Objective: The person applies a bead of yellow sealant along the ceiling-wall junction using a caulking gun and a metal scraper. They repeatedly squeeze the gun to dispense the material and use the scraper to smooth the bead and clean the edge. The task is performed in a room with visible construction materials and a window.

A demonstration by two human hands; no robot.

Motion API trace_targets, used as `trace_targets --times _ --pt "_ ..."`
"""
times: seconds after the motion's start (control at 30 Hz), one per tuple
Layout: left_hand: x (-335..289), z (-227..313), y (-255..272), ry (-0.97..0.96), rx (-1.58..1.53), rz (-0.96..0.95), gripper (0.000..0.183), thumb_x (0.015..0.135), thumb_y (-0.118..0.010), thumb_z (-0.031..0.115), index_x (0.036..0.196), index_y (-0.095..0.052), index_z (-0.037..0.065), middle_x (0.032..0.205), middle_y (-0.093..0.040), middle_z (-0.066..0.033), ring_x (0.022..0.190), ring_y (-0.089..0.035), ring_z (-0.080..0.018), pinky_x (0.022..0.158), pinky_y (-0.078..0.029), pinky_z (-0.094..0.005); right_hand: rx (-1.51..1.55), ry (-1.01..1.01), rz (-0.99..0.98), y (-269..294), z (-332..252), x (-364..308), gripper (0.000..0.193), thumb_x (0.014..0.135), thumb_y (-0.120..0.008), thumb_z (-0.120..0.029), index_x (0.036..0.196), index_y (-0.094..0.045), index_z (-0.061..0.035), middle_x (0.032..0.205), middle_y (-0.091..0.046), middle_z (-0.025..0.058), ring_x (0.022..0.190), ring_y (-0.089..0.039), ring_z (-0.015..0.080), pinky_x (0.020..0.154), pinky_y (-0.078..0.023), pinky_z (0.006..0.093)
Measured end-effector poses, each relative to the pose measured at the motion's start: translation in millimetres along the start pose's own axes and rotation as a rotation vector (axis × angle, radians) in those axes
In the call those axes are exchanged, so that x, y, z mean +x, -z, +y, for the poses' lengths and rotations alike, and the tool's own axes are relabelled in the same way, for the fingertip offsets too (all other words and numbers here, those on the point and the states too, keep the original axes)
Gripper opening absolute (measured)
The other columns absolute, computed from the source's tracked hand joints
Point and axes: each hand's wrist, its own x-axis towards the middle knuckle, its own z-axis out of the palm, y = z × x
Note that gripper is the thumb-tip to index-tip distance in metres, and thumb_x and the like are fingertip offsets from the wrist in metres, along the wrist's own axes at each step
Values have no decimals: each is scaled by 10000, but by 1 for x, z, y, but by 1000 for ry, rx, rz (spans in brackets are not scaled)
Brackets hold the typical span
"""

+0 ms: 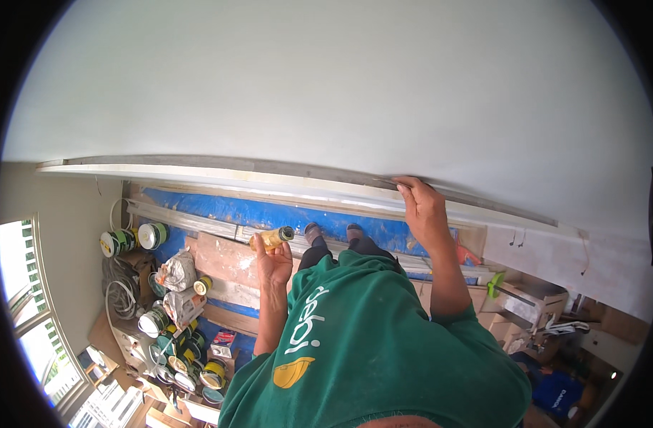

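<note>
My left hand [273, 265] is wrapped around a small clear bottle [271, 238] with a dark cap or rim and yellowish-brown contents, tilted in front of my waist. Farther up, my right hand [424, 207] reaches to a long narrow ledge [269, 168] that runs along the white wall [326, 85]. Its thumb and fingers are pinched together at the ledge's grey top. Something thin and dark seems to lie at the fingertips, too small to name. The ledge's front edge is white.
Blue sheeting [233, 208] and long boards [226, 258] cover the floor around my feet. Paint buckets [154, 321] and white bags [176, 271] crowd the left side, near a window [37, 307]. To the right stand a wooden box-like piece [533, 303] and a bright green object [495, 284].
</note>
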Motion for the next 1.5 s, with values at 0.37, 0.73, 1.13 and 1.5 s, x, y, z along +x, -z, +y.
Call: trace_targets --times 0.37,0.73,1.13,1.5 --pt "-6 0 -7 0 49 25 531 812 -720 443 1114 -519 56 1047 -615 -51 918 -632 -164 734 -579 -285 122 -36 38 -7 -11 6 128 922 -588 -83 1016 -627 -5 724 -615 124 614 -544 196 616 -461 281" --pt "1 -2 2 -50 112 21 541 803 -733 437 1120 -516 56 1076 -601 -60 939 -622 -161 737 -577 -285 104 -137 -80 -23 8 2 167 915 -588 -81 1048 -630 11 694 -576 154 585 -500 181 593 -443 288" --pt "-2 2 6 -20 77 40 541 793 -742 441 1116 -525 66 1070 -605 -43 940 -621 -157 740 -570 -282 158 -158 72 -16 0 -3 157 928 -579 -103 1032 -634 0 734 -610 124 646 -541 165 638 -460 282" --pt "5 2 5 -10 70 79 529 800 -736 439 1110 -526 64 1060 -609 -42 941 -624 -158 738 -573 -280 66 -230 -152 -27 3 4 163 924 -584 -99 1046 -633 -3 774 -630 137 668 -547 202 670 -467 277"
